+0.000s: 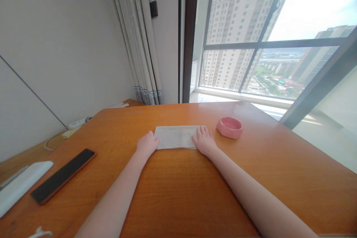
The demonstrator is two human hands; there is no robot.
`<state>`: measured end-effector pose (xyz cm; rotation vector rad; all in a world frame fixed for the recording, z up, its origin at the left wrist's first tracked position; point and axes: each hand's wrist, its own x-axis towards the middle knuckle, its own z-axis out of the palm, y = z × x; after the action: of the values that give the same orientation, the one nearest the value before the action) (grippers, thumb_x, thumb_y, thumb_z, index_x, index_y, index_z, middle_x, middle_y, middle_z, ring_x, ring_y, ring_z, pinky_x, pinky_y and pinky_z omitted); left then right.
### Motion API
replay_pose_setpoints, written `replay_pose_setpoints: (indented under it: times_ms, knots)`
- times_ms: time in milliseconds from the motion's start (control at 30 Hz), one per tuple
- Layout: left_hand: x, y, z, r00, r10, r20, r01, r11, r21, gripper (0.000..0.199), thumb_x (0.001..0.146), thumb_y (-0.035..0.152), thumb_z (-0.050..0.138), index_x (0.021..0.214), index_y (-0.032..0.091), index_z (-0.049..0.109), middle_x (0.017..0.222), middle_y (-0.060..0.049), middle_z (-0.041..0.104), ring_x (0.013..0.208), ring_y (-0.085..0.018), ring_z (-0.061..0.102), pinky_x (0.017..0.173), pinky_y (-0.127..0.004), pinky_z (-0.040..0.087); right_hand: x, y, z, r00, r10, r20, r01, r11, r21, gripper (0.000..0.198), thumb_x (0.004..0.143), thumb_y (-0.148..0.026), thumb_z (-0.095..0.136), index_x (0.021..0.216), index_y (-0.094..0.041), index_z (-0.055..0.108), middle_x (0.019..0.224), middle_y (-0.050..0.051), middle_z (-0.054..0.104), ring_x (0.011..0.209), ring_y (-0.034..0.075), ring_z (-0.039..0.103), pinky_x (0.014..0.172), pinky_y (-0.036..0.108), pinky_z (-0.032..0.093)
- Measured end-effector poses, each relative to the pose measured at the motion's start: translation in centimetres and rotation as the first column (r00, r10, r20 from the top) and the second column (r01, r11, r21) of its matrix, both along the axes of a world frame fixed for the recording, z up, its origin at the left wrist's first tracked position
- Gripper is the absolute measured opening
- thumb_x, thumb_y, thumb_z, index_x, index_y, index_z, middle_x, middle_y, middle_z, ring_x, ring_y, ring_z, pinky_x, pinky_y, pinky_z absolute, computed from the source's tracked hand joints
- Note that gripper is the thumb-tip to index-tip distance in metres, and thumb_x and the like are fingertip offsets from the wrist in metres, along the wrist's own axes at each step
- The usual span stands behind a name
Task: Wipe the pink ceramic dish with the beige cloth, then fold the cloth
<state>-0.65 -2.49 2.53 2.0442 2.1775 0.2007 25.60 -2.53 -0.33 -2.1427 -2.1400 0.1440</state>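
A light grey folded cloth (pixel 176 137) lies flat on the wooden table in front of me, its long side running left to right. My left hand (pixel 147 144) rests at the cloth's left edge, thumb against it and apart from the forefinger; the other fingers are partly hidden. On the cloth's right end lies my right hand (pixel 205 140), palm down with its fingers spread. To the right of that hand stands a pink angular bowl (pixel 230 128), which neither hand touches.
A long dark flat object with a reddish-brown edge (pixel 64 175) and a white object (pixel 26 186) lie on the left of the table (pixel 178 193). Farther back is a power strip (pixel 78 122) by the wall. A grey curtain (pixel 139 37) and large window stand beyond the table.
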Motion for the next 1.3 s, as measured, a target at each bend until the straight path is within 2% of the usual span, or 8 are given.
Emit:
replay_pose_setpoints:
  times_ms: [133,333,500,633,767,967,1100,1300]
  knots:
    - [0.4,0.4,-0.8,0.994,-0.052,0.100,0.052,0.999,0.008,0.022,0.081,0.037,0.043,0.088,0.017,0.051,0.098,-0.016,0.065,0.090,-0.028,0.062,0.070,-0.034,0.043,0.0,0.0,0.0,1.000,-0.004,-0.009,0.004,1.000,-0.008,0.067,0.090,-0.045,0.027,0.143,-0.004,0.023,0.150,0.018,0.019,0.139,0.030,0.012,0.110,0.046,0.012]
    - [-0.2,1.8,-1.5,0.917,0.016,0.399,-0.102,0.976,0.194,0.005,0.082,0.025,0.041,0.082,0.020,0.043,0.080,-0.005,0.060,0.075,-0.019,0.059,0.065,-0.029,0.042,-0.2,-0.3,0.4,0.999,0.039,-0.031,-0.040,0.999,-0.022,0.060,0.091,-0.046,0.028,0.142,-0.014,0.028,0.150,0.018,0.019,0.139,0.032,0.012,0.108,0.052,0.012]
    - [-0.4,2.2,-1.9,0.888,-0.055,0.456,-0.044,0.978,0.203,0.011,0.082,0.032,0.043,0.081,0.021,0.043,0.078,-0.002,0.059,0.073,-0.016,0.057,0.066,-0.027,0.043,-0.1,-0.6,0.8,0.995,0.087,-0.052,-0.088,0.996,-0.025,0.058,0.091,-0.046,0.027,0.140,-0.016,0.031,0.150,0.017,0.020,0.139,0.033,0.012,0.107,0.053,0.013]
    - [-0.3,2.0,-2.2,0.893,-0.101,0.440,0.005,0.977,0.214,0.013,0.080,0.031,0.047,0.088,0.020,0.047,0.089,-0.005,0.062,0.081,-0.018,0.059,0.069,-0.028,0.043,0.0,-0.7,0.8,0.993,0.097,-0.062,-0.098,0.995,-0.017,0.057,0.091,-0.046,0.029,0.139,-0.016,0.033,0.150,0.017,0.021,0.139,0.033,0.012,0.107,0.053,0.013]
    - [-0.7,1.9,-1.7,0.921,-0.129,0.369,0.075,0.985,0.157,0.015,0.079,0.032,0.047,0.079,0.018,0.053,0.088,-0.007,0.065,0.082,-0.021,0.059,0.070,-0.028,0.041,0.0,-0.7,0.8,0.992,0.103,-0.074,-0.104,0.995,-0.006,0.056,0.091,-0.046,0.029,0.139,-0.016,0.034,0.150,0.017,0.022,0.139,0.033,0.013,0.107,0.054,0.013]
    - [-1.6,1.9,-1.1,0.957,-0.009,0.290,-0.015,0.997,0.081,0.013,0.074,0.027,0.051,0.081,0.017,0.055,0.087,-0.009,0.066,0.080,-0.021,0.061,0.067,-0.028,0.041,-0.1,-0.7,0.9,0.981,0.172,-0.090,-0.174,0.985,-0.012,0.055,0.092,-0.047,0.029,0.138,-0.019,0.035,0.150,0.013,0.022,0.139,0.031,0.014,0.108,0.054,0.012]
    - [-1.5,1.9,-1.0,0.957,0.018,0.291,-0.044,0.995,0.084,0.014,0.075,0.025,0.052,0.087,0.017,0.054,0.095,-0.009,0.067,0.086,-0.020,0.062,0.070,-0.025,0.043,-0.1,-0.6,0.9,0.980,0.174,-0.098,-0.177,0.984,-0.021,0.055,0.091,-0.047,0.030,0.138,-0.019,0.035,0.150,0.013,0.022,0.139,0.031,0.013,0.108,0.055,0.013]
    - [-1.7,1.3,-0.1,0.975,0.072,0.208,-0.102,0.985,0.136,0.039,0.079,0.010,0.041,0.117,0.017,0.043,0.104,-0.014,0.065,0.094,-0.024,0.063,0.076,-0.030,0.043,-0.2,-0.9,0.8,0.977,0.180,-0.118,-0.179,0.984,0.015,0.054,0.090,-0.044,0.035,0.135,-0.015,0.040,0.149,0.015,0.025,0.137,0.033,0.018,0.108,0.054,0.014]
